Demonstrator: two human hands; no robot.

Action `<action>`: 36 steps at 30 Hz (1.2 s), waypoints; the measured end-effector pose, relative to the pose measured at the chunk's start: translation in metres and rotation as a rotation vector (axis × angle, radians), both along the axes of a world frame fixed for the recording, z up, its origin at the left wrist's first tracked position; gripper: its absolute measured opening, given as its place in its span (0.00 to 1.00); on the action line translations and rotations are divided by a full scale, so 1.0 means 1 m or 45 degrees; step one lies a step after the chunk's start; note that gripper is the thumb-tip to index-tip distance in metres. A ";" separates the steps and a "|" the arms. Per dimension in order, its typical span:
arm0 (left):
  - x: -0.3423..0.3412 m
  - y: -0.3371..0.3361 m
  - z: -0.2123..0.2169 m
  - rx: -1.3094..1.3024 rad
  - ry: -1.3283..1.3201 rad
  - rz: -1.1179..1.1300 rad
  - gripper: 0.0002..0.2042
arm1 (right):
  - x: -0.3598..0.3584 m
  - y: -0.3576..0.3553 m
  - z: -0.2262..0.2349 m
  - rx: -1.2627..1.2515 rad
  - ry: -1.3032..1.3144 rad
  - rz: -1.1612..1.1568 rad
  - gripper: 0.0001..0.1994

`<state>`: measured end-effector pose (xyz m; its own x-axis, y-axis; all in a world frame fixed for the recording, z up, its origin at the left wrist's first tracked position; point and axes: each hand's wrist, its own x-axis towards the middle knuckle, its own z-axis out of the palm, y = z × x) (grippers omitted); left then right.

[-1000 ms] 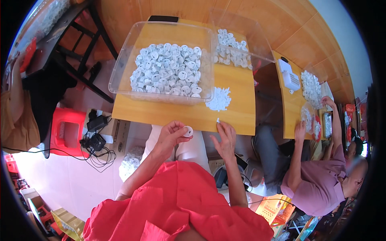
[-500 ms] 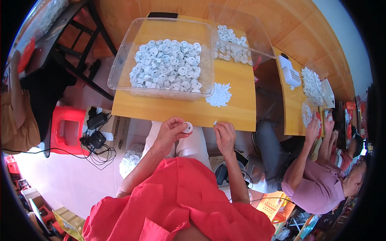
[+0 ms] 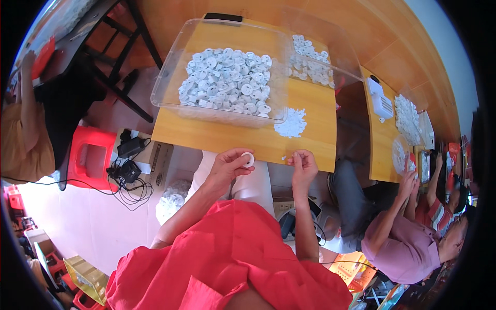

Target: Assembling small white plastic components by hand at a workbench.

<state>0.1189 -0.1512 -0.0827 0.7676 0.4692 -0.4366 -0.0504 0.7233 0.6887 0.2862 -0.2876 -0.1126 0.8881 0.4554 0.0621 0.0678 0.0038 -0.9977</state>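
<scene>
My left hand (image 3: 227, 168) pinches a round white plastic disc (image 3: 248, 159) between thumb and fingers, just off the table's front edge. To its right, my right hand (image 3: 304, 168) is raised with thumb and fingertips drawn together; whatever may be between them is too small to make out. A tiny white piece (image 3: 283, 157) shows by those fingertips, seemingly apart from them at the table edge. Beyond the hands, a pile of small white pieces (image 3: 290, 123) lies on the wooden table (image 3: 206, 130). A clear plastic bin (image 3: 173, 107) full of similar white round parts stands behind on the left.
Another clear bin (image 3: 347, 61) with white parts stands at the back right. A person in a pink shirt (image 3: 400, 240) works at the neighbouring table (image 3: 380, 155). On the left are a red stool (image 3: 77, 155) and a black adapter (image 3: 132, 147) with tangled cables.
The view has shifted slightly, so the scene sits further right. My right hand has drawn a little away from the tiny white piece; my left hand keeps the disc.
</scene>
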 end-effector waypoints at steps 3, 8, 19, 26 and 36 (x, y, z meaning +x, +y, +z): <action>0.001 -0.002 0.005 0.005 -0.043 0.017 0.11 | -0.008 0.005 0.016 0.038 0.244 0.127 0.03; -0.002 -0.002 0.010 -0.073 -0.178 0.001 0.13 | -0.028 0.015 0.034 0.096 0.448 0.222 0.06; -0.003 -0.006 0.024 0.114 -0.116 -0.016 0.14 | -0.052 0.021 0.072 0.085 0.360 0.353 0.06; -0.003 -0.006 0.026 0.120 -0.211 0.021 0.16 | -0.066 0.025 0.080 -0.052 -0.192 0.284 0.08; -0.002 -0.008 0.028 0.195 -0.252 0.051 0.15 | -0.075 0.031 0.089 -0.202 -0.586 0.204 0.11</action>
